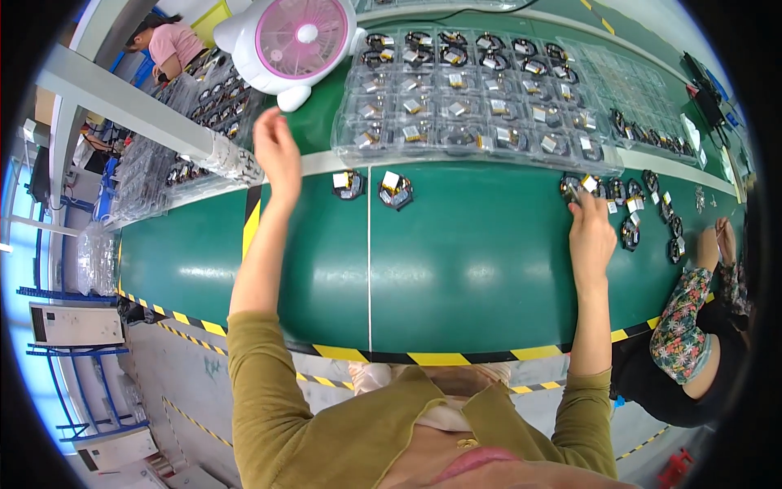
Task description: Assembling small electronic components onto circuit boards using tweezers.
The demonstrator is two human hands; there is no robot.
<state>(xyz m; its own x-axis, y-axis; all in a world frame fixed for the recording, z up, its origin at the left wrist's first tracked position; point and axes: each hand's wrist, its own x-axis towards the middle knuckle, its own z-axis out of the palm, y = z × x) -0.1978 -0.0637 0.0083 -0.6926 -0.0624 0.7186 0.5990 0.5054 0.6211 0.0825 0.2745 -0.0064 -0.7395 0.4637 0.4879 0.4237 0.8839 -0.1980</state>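
My left hand [279, 156] is raised by the table's far edge, just below the foot of a white fan with a pink grille [303, 37]. Its fingers are stretched out, and nothing shows in them. At the right, my right hand [593, 232] reaches down with fingers pinched on a black coiled cable part [568, 186], which they partly cover. Several similar coils lie beside it, among them a coil with a white label [630, 235]. Two more, a small coil [349, 185] and a larger coil [396, 191], rest on the green tabletop [456, 269] between my hands.
Stacked clear plastic trays [468, 151] filled with coils stand along the far side. More clear trays [151, 167] are at the left, by a grey metal post [130, 102]. Another person's hands [717, 243] work at the far right, and a person in pink [173, 45] sits far left.
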